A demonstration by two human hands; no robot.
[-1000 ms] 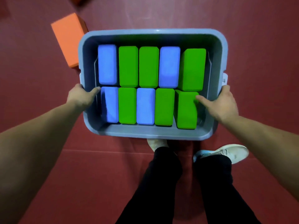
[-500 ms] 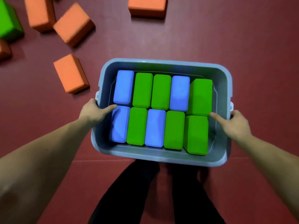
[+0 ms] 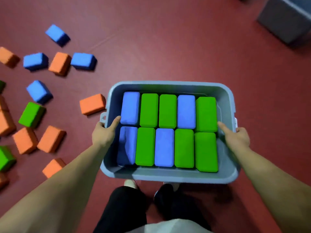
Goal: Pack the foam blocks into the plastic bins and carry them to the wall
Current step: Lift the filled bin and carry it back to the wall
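Loose foam blocks [image 3: 50, 138] crowd the red floor [image 3: 168, 47] to the left; ahead lies bare floor, a grey bin [image 3: 287, 19] far right.

Grey bin [image 3: 170, 176] held level, ten green and blue blocks [image 3: 167, 111] packed inside.

The grey-blue plastic bin [image 3: 170, 176] is one plain colour all over. Inside are six bright green foam blocks [image 3: 149, 110] and four light blue foam blocks [image 3: 186, 111], all plain too. The floor [image 3: 168, 47] is dark red. On it lie loose orange blocks [image 3: 92, 104], loose blue blocks [image 3: 83, 61] and loose green blocks [image 3: 31, 114]. Another grey bin [image 3: 286, 19] shows at the top right. The person's trousers [image 3: 124, 209] are black and the shirt [image 3: 168, 227] is pale grey.
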